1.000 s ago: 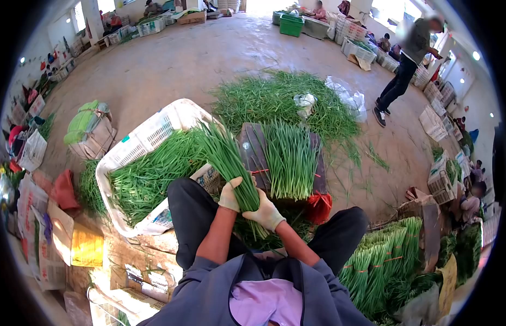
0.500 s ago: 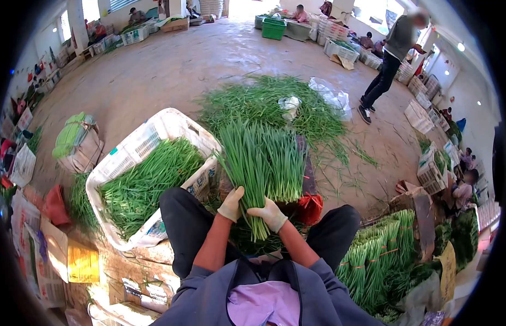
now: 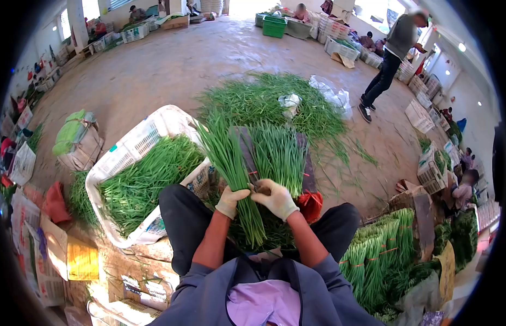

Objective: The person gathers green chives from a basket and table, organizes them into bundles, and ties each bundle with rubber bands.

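My gloved left hand (image 3: 232, 201) is wrapped round a bunch of long green stalks (image 3: 231, 163), which slants up to the left over my lap. My gloved right hand (image 3: 277, 199) is closed beside the bunch, its thumb and fingers pinched near the stalks; whatever lies between them is too small to name. Just beyond my hands, a dark board (image 3: 246, 146) bears a flat row of green stalks (image 3: 280, 163) with pale lower ends. At the left, a white crate (image 3: 130, 149) holds many loose stalks (image 3: 149, 182).
Loose greens (image 3: 242, 100) lie on the floor ahead. Tied bundles (image 3: 380, 252) stand at the lower right, a red bag (image 3: 309, 206) by the board. A person (image 3: 391, 57) stands at the upper right; others sit along the walls among crates.
The bunch was brought upright over the board, then swung back left. My right hand has let go of its lower stalks and moved up beside it, fingers pinched.
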{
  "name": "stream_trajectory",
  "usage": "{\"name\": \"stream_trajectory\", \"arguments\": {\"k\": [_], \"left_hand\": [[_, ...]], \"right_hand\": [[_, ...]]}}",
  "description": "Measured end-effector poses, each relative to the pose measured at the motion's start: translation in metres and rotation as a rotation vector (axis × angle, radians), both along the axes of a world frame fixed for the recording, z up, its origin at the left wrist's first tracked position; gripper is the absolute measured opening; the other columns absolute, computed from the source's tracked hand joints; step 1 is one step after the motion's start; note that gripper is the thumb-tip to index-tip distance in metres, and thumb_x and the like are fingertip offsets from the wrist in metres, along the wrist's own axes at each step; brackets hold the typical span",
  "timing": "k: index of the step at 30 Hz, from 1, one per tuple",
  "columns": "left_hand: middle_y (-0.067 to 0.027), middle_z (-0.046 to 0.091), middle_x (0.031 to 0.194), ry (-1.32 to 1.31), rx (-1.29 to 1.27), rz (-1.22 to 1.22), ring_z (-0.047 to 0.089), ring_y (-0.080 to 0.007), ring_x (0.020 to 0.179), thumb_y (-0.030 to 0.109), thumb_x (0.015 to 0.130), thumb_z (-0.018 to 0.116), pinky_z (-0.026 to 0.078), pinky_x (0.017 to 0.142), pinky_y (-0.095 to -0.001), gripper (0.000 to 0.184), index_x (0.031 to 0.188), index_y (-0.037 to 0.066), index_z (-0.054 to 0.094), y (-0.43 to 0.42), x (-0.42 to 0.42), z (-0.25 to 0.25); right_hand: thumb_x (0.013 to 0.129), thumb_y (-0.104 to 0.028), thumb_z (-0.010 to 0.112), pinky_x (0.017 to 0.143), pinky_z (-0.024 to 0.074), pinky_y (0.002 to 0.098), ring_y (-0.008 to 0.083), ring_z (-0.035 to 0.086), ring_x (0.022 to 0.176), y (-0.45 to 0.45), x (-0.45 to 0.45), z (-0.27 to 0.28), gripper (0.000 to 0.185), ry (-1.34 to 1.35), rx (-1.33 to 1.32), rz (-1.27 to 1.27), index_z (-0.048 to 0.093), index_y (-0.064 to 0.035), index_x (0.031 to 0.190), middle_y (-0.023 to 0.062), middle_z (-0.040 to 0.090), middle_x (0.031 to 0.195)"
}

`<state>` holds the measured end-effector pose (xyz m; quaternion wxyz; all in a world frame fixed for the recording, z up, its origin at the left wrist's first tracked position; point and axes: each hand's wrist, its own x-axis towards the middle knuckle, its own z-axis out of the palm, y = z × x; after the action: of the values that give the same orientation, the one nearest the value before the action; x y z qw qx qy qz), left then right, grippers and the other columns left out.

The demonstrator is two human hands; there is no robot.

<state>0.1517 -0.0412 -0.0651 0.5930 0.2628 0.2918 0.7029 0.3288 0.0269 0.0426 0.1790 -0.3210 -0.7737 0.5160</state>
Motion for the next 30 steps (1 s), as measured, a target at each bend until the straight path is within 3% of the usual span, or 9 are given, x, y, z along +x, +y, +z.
{"name": "stream_trajectory", "arguments": {"k": [2,4,7,9,12,13,17,23,30], "left_hand": [[-0.0088,0.066,0.115,0.086,0.042,-0.023,0.065,-0.0234,0.101,0.014,0.079,0.078,0.054,0.086,-0.0387,0.078,0.147,0.005,0.041,0.004,0.001,0.002],[-0.0058,0.066,0.113,0.202,0.080,0.040,0.064,-0.0197,0.102,0.014,0.077,0.077,0.051,0.087,-0.0345,0.059,0.131,0.003,0.054,0.007,0.006,0.003],[-0.0021,0.065,0.114,0.213,0.083,0.067,0.059,-0.0159,0.108,0.012,0.074,0.076,0.048,0.091,-0.0308,0.049,0.120,0.003,0.062,0.004,0.011,0.012],[-0.0030,0.065,0.112,0.248,0.051,0.032,0.061,-0.0164,0.105,0.012,0.074,0.076,0.049,0.089,-0.0310,0.048,0.118,0.002,0.062,0.000,0.009,0.009],[-0.0041,0.065,0.111,0.126,0.047,-0.085,0.062,-0.0165,0.102,0.012,0.073,0.077,0.050,0.088,-0.0304,0.048,0.117,0.001,0.062,-0.003,0.005,0.009],[-0.0041,0.065,0.111,0.118,0.046,-0.079,0.062,-0.0165,0.102,0.012,0.073,0.077,0.050,0.088,-0.0304,0.048,0.117,0.001,0.062,-0.003,0.007,0.011],[-0.0046,0.065,0.113,0.256,-0.035,0.067,0.062,-0.0180,0.106,0.013,0.071,0.081,0.049,0.091,-0.0328,0.056,0.122,0.002,0.060,0.007,0.016,0.014],[-0.0038,0.062,0.123,0.444,0.105,0.119,0.056,-0.0173,0.119,0.018,0.071,0.084,0.045,0.101,-0.0357,0.067,0.130,0.002,0.056,0.012,0.011,-0.002],[-0.0025,0.067,0.107,0.179,0.036,0.142,0.063,-0.0141,0.097,0.008,0.074,0.079,0.052,0.083,-0.0312,0.050,0.121,0.003,0.062,0.008,0.000,0.024]], "right_hand": [[0.084,-0.024,0.075,0.084,0.0528,0.0355,0.0244,0.069,0.094,0.005,-0.017,0.014,0.034,0.108,-0.033,-0.080,0.066,-0.0029,0.109,0.0135,0.071,0.102],[0.085,-0.017,0.069,0.080,0.0529,0.0372,0.0304,0.067,0.088,0.006,-0.033,0.019,0.020,0.165,0.468,-0.012,0.069,-0.0044,0.102,0.0138,0.069,0.096],[0.083,-0.015,0.067,0.077,0.0523,0.0395,0.0355,0.064,0.085,0.011,-0.049,0.012,0.019,0.032,0.577,-0.019,0.070,-0.0068,0.100,0.0150,0.067,0.093],[0.085,-0.014,0.068,0.072,0.0524,0.0363,0.0274,0.065,0.077,0.017,-0.051,0.004,0.018,0.008,0.658,0.030,0.069,-0.0044,0.100,0.0119,0.068,0.089],[0.087,-0.008,0.068,0.061,0.0489,0.0260,0.0092,0.058,0.065,0.014,-0.051,0.016,0.012,0.381,-0.229,-0.120,0.067,0.0006,0.096,0.0034,0.064,0.077],[0.087,-0.007,0.068,0.062,0.0486,0.0253,0.0092,0.059,0.066,0.012,-0.052,0.022,0.012,0.451,-0.242,-0.145,0.067,0.0009,0.096,0.0036,0.064,0.079],[0.081,-0.010,0.074,0.067,0.0517,0.0342,0.0241,0.065,0.074,0.008,-0.070,0.018,0.019,0.364,0.465,-0.022,0.068,-0.0016,0.097,0.0108,0.067,0.085],[0.079,-0.011,0.074,0.072,0.0521,0.0372,0.0295,0.065,0.078,0.012,-0.079,0.020,0.016,0.138,0.747,-0.045,0.070,-0.0041,0.092,0.0122,0.066,0.088],[0.092,-0.001,0.064,0.067,0.0504,0.0238,0.0092,0.062,0.074,-0.001,-0.054,0.011,0.008,0.701,-0.440,-0.141,0.066,-0.0011,0.100,0.0023,0.067,0.085]]}}
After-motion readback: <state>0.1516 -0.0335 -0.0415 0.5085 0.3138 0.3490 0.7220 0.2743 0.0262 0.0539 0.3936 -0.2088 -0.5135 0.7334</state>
